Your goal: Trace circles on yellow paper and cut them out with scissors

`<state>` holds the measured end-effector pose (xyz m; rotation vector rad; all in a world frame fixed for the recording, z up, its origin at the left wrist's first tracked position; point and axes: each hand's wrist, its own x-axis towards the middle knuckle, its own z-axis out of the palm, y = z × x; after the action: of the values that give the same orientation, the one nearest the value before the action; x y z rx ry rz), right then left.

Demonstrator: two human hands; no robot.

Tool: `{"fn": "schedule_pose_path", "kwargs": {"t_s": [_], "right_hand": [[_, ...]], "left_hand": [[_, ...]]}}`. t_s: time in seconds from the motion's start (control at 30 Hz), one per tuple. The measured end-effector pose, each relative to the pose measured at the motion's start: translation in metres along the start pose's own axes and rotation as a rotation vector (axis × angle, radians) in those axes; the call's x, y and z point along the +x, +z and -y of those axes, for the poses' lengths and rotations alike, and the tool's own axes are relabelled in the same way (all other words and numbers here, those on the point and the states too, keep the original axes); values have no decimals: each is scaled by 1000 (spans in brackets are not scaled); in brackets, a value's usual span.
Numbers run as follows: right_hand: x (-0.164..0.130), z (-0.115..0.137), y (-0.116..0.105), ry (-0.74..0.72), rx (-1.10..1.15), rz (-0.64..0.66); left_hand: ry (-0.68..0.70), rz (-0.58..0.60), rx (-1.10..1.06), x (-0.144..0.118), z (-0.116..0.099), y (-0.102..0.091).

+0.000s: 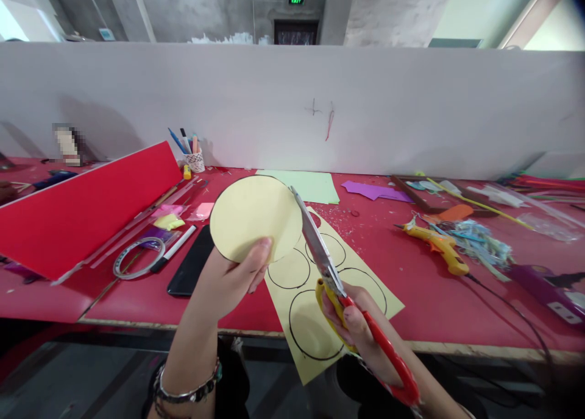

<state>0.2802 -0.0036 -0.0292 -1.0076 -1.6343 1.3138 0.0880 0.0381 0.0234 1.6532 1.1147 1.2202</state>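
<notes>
My left hand [244, 271] pinches the lower edge of a pale yellow paper circle [256, 215], thumb on its front face. Dark marker line traces part of the circle's rim. In my right hand [359, 321] is a pair of scissors [322, 248] with one yellow and one red handle. The blades point up and left, close together, and their tips are at the circle's right edge. Beneath both hands lies a pale yellow sheet [301, 361] with several circles drawn in black, its near corner hanging past the table edge.
On the left are a red board [105, 206], a tape roll [117, 265], a white marker [176, 248] and a black phone-like slab [189, 270]. A pen cup [195, 160] stands behind. Light green paper [306, 184] and purple paper [375, 191] lie ahead; a yellow glue gun [439, 245] with cord is at right.
</notes>
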Motion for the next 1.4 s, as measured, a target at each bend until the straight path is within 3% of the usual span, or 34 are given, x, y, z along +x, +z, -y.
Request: {"fn": "schedule_pose_path", "kwargs": {"t_s": [0.2, 0.43, 0.67, 0.97, 1.4], "right_hand": [[0, -1, 1, 19, -13, -33], [1, 1, 1, -2, -40, -42], [-1, 2, 2, -31, -72, -41], [-1, -4, -4, -124, -82, 5], [-1, -8, -4, -39, -6, -21]], "left_hand": [[-27, -63, -52, 1, -3, 1], [49, -173, -113, 3, 3, 1], [54, -130, -61, 3, -2, 8], [61, -52, 84, 2, 2, 4], [47, -65, 52, 4, 3, 3]]}}
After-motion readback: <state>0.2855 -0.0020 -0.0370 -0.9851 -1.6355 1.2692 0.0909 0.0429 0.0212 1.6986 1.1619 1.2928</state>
